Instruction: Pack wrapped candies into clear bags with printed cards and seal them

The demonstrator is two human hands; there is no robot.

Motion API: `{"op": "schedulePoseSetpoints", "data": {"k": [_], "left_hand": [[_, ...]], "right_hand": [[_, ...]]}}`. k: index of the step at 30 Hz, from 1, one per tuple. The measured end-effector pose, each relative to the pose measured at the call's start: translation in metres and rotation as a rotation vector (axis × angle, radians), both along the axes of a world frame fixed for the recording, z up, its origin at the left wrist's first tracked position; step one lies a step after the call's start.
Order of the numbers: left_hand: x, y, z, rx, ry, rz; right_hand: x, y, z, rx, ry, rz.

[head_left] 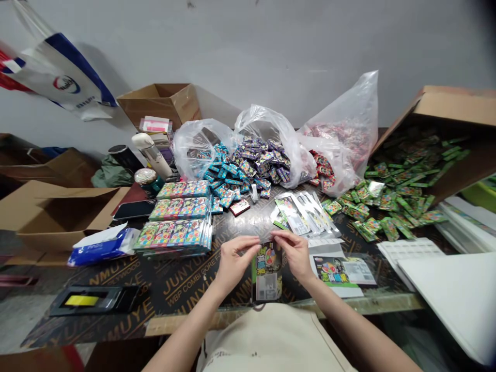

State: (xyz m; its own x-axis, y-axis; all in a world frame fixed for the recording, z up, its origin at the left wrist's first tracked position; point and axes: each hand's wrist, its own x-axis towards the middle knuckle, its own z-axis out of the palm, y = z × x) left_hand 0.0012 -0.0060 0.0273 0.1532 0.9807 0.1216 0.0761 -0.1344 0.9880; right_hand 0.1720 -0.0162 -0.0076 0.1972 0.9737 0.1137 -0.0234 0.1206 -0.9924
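A clear plastic sleeve with a printed black and green card (pixel 267 271) hangs upright between my hands near the table's front edge. Its upper edge is pinched at the left by my left hand (pixel 237 258), thumb and forefinger together. At the right, my right hand (pixel 295 253) pinches the same edge with closed fingertips. Just beyond lies a fanned stack of clear sleeves with cards (pixel 296 213). Beside my right forearm, another printed card (pixel 331 269) in a clear sleeve lies flat on white paper.
Stacked packs of small boxes (pixel 178 209) stand left. Behind are loose blue boxes (pixel 225 173), purple boxes (pixel 263 155) and red boxes (pixel 323 168) in plastic bags. Green boxes (pixel 387 206) spill from a tipped carton (pixel 457 111). White sheets (pixel 453 294) lie right.
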Motion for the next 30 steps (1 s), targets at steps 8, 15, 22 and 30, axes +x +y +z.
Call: {"op": "schedulePoseSetpoints", "data": {"k": [8,15,22,30], "left_hand": [[-0.006,0.012,0.005,-0.062,0.165,-0.059],[-0.003,0.015,0.012,-0.081,0.198,-0.148],[-0.004,-0.006,0.008,0.366,0.432,-0.137],[-0.022,0.007,-0.003,0.154,0.234,-0.044]], "right_hand": [[0.011,-0.007,0.021,-0.004,-0.213,0.170],[0.014,0.003,0.030,-0.071,-0.222,0.303],[0.020,-0.010,0.022,0.069,-0.298,0.295],[0.019,-0.042,-0.017,-0.030,-0.190,0.346]]}}
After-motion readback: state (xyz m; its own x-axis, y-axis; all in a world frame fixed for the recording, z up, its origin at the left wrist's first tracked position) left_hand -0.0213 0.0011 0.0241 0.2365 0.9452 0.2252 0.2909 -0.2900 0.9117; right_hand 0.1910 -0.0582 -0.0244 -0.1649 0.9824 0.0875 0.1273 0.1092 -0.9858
